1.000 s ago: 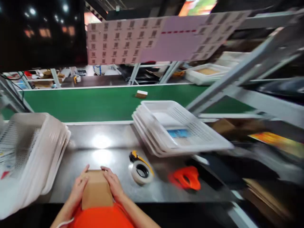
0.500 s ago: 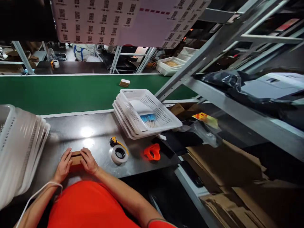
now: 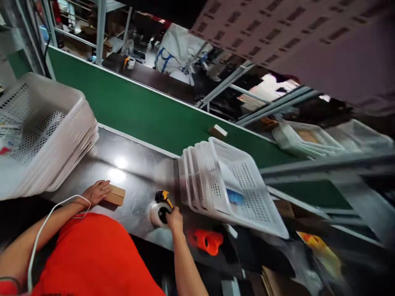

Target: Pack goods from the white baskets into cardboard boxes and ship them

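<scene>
A small brown cardboard box [image 3: 115,195] lies on the steel table [image 3: 138,172] near its front edge. My left hand [image 3: 96,191] rests flat on the box's left end with its fingers stretched out. My right hand [image 3: 174,218] reaches to a white tape roll in a yellow-and-black dispenser [image 3: 160,209] to the right of the box, and its fingers are closed on the roll's right side.
A stack of white perforated baskets [image 3: 228,185] holding a blue item sits right of the tape. Another basket stack [image 3: 40,131] stands at the left. An orange tool [image 3: 206,241] lies by the front edge. A green conveyor belt [image 3: 148,115] carries a small box [image 3: 217,131].
My right hand left the cardboard box and moved right onto the tape roll. My left hand stays on the box. The view has swung and tilted.
</scene>
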Motion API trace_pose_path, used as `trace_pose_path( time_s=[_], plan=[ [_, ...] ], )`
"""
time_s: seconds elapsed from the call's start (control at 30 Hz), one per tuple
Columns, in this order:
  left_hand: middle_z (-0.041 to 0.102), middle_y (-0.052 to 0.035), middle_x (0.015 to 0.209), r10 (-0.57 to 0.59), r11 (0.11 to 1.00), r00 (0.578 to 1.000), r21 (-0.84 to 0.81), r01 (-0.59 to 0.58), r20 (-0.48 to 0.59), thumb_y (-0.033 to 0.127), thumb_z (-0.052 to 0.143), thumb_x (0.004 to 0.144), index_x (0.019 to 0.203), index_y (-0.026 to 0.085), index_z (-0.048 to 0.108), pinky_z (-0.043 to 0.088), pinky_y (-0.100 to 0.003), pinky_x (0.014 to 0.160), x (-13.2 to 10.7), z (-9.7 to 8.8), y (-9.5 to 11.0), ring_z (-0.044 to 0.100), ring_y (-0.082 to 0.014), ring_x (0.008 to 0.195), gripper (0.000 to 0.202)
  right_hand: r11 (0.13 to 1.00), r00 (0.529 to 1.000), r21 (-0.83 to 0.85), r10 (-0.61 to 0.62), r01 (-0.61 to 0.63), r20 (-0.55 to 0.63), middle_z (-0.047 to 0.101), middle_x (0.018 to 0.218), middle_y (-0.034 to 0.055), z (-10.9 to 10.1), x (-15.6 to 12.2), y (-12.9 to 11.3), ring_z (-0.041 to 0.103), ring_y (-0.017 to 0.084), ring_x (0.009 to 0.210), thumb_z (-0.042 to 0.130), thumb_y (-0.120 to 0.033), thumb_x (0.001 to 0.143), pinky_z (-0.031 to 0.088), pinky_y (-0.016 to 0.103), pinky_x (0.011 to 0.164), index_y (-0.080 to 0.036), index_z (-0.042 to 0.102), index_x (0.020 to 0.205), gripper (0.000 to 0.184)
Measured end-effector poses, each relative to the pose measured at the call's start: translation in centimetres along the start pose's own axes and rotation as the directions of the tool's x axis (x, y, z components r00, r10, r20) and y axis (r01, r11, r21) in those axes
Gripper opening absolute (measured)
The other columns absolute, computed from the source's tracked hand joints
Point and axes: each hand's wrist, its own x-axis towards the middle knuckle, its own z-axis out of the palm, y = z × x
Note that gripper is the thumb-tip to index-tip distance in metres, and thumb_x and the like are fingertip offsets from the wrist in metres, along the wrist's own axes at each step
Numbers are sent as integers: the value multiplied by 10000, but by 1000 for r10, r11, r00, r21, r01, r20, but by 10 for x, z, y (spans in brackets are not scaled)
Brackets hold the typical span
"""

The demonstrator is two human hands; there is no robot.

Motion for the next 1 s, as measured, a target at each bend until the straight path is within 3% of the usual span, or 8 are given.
trace_pose_path(
  time_s=[0.13,0.27,0.33,0.47,0.57,0.8,0.9,1.0],
  plan=[
    [556,-100,1662,-12,999,1000,-37,11,-25,303,579,1049,1461,280,726,496,-499,1228,3,-6,7,536,-329,1454,438,995,994,-39,-87,89,66,727,788,85,-9,-16,-8,743,321,784,644,-210,765,575,404,740,-168,641,1058,296],
    [567,-101,1645,-12,998,999,-57,9,-50,306,596,1032,1486,280,703,484,-473,1228,-1,-7,16,543,-319,1434,467,927,929,100,-368,362,50,735,971,42,-15,-49,-38,737,271,899,673,-299,798,603,385,833,-224,589,1145,365],
    [571,-109,1632,-27,997,998,-74,23,-58,311,614,1016,1487,278,697,473,-475,1236,-3,-8,20,538,-319,1438,480,741,762,208,-646,638,-38,716,1158,87,-19,-65,-63,726,273,1032,671,-282,824,606,404,909,-225,590,1256,444],
    [597,-148,1590,-77,976,993,-208,57,-90,283,606,1005,1397,235,751,464,-489,1236,-2,-15,28,553,-348,1434,421,256,260,59,-961,965,-94,646,1325,136,-18,-87,-123,685,266,1106,600,-117,835,596,378,904,-244,630,1371,552],
    [634,-156,1553,-115,957,986,-280,77,-123,250,657,947,1374,194,750,492,-442,1212,0,-20,37,596,-344,1393,441,102,103,-73,-995,992,8,673,1274,117,-8,-93,-153,667,249,997,599,-62,777,583,365,862,-263,658,1358,617],
    [652,-118,1530,-549,697,814,-642,321,-189,261,623,908,1190,219,786,483,-447,1246,-11,-28,57,603,-304,1428,328,105,111,-97,-992,990,58,663,1297,146,5,-84,-151,650,266,1077,585,-54,788,578,382,912,-227,638,1390,629],
    [750,-169,1275,-746,422,665,-803,422,-43,376,462,1009,1185,172,749,633,-447,954,-13,-29,62,753,-270,1076,394,113,119,-83,-990,990,75,664,1322,150,9,-82,-148,648,275,1107,573,-53,798,580,400,931,-231,655,1398,631],
    [807,-140,1054,-730,148,657,-896,420,187,544,457,1020,1134,158,756,623,-368,699,-5,-31,70,761,-235,822,502,146,157,-85,-979,986,134,664,1355,145,11,-84,-149,646,283,1140,558,-71,824,580,425,963,-246,659,1424,633]
  ],
)
